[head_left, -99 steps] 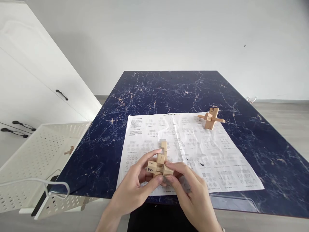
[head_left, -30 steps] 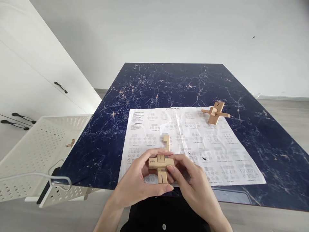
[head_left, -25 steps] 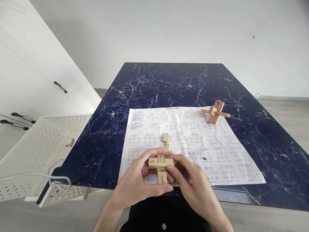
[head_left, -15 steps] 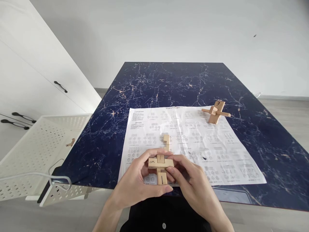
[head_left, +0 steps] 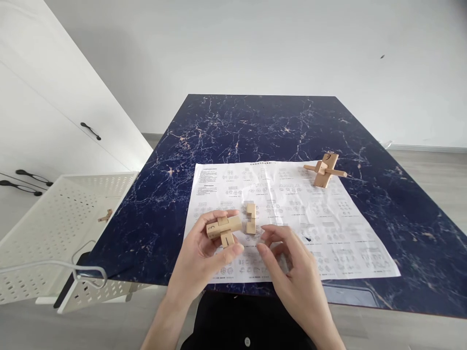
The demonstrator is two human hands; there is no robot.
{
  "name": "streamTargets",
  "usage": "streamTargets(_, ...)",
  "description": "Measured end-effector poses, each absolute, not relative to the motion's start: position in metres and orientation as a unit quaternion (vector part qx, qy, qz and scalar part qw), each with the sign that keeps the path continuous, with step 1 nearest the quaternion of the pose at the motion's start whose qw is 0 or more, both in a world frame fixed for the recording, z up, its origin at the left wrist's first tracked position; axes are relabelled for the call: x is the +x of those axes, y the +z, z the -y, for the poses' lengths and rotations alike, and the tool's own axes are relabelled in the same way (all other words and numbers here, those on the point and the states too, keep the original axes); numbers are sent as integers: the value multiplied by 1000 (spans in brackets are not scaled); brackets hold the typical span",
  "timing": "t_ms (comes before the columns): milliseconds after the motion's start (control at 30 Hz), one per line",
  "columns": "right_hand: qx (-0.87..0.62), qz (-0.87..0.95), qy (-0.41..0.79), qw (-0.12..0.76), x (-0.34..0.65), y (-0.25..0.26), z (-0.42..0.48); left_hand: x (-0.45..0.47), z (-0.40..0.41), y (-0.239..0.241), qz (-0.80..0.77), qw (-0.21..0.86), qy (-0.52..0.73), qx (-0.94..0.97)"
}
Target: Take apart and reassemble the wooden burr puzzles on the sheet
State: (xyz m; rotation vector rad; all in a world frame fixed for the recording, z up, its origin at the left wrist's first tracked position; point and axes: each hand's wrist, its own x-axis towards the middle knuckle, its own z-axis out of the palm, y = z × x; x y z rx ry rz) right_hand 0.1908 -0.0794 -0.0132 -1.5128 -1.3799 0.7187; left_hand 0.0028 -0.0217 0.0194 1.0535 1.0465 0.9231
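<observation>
My left hand (head_left: 199, 255) grips a small wooden cross-shaped puzzle assembly (head_left: 223, 228) with handwritten marks on its blocks, held just above the printed instruction sheet (head_left: 292, 218). My right hand (head_left: 288, 265) hovers to the right of it with fingers curled and apart, holding nothing. A loose notched wooden piece (head_left: 250, 218) lies on the sheet between and just beyond the two hands. A second assembled wooden cross puzzle (head_left: 324, 170), marked with a number, stands at the sheet's far right corner.
The dark blue marbled table (head_left: 255, 126) stretches away beyond the sheet. A white perforated basket (head_left: 54, 228) with a small wooden piece (head_left: 105, 216) inside stands at the left, below white cabinet doors (head_left: 44, 121).
My right hand has let go of the wooden assembly. My left hand has carried it to the left and slightly up, uncovering the loose piece on the sheet.
</observation>
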Motion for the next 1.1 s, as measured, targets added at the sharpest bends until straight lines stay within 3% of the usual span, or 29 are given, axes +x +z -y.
streamTargets(300,-640,647,191,366,182,-20,77,3,21,14,-482,632,411,446)
streamTargets(600,-649,603,217,410,185,-14,75,3,23,18,-479,631,394,467)
streamTargets(1100,-635,635,200,391,179,-17,71,5,24,19,-478,612,405,482)
